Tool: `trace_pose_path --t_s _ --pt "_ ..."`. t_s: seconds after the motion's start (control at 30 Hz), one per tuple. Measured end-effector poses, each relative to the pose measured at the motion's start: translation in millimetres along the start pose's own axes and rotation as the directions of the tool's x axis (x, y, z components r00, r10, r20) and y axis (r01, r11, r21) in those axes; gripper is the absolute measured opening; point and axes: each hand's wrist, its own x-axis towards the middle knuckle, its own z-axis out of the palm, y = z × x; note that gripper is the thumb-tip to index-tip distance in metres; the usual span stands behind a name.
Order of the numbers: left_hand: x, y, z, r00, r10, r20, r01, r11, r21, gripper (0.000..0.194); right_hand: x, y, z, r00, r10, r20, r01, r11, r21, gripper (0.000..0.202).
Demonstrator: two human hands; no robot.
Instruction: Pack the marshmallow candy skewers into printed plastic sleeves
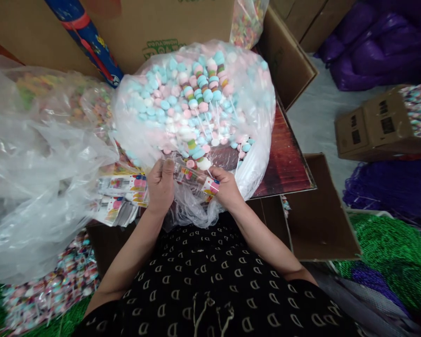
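Observation:
Between my hands is a small clear printed wrapper (210, 186). My left hand (162, 185) pinches its left end between thumb and fingers. My right hand (226, 187) is closed by the wrapper's printed end, on the stick of a candy skewer (196, 152) with pink, white, blue and green pieces; its tip lies over the wrapper. Just beyond is a big open plastic bag (140, 117) of pink, blue and white candies, with several finished skewers (207, 84) lying on top. A stack of printed wrappers (121, 210) sits left of my left hand.
Clear bags with ring-shaped candies (91, 100) stand at the left. A cardboard box (323, 210) is open right of the wooden table (287, 159). Wrapped candies (56, 290) lie lower left. Green netting (393, 252) and a filled box (379, 124) are at the right.

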Motion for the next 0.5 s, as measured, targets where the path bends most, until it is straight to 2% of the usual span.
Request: trace_pose_path --t_s 0.1,0.17,0.23,0.33,0.5 --pt "-4 0 2.8 0.998 0.067 0.006 -0.067 0.998 -0.002 0.058 -3 7 2 0.984 -0.154 -0.091 0.144 0.984 -0.102 0.023" --pt "-5 5 5.8 0.999 0.030 0.012 -0.030 0.999 -0.021 0.057 -4 9 4 0.976 -0.188 -0.111 0.178 0.979 -0.097 0.022" --pt "-4 10 8.5 0.999 -0.039 0.006 0.039 0.997 -0.066 0.055 -4 8 4 0.982 -0.154 -0.106 0.147 0.986 -0.072 0.027" --pt "6 13 10.2 0.982 -0.184 -0.041 0.171 0.961 -0.219 0.051 -7 -1 -5 0.992 -0.102 -0.068 0.098 0.993 -0.069 0.032" --pt "28 12 8.6 0.921 -0.383 -0.063 0.325 0.849 -0.418 0.048 -30 -28 -38 0.994 -0.105 0.035 0.109 0.980 -0.164 0.029"
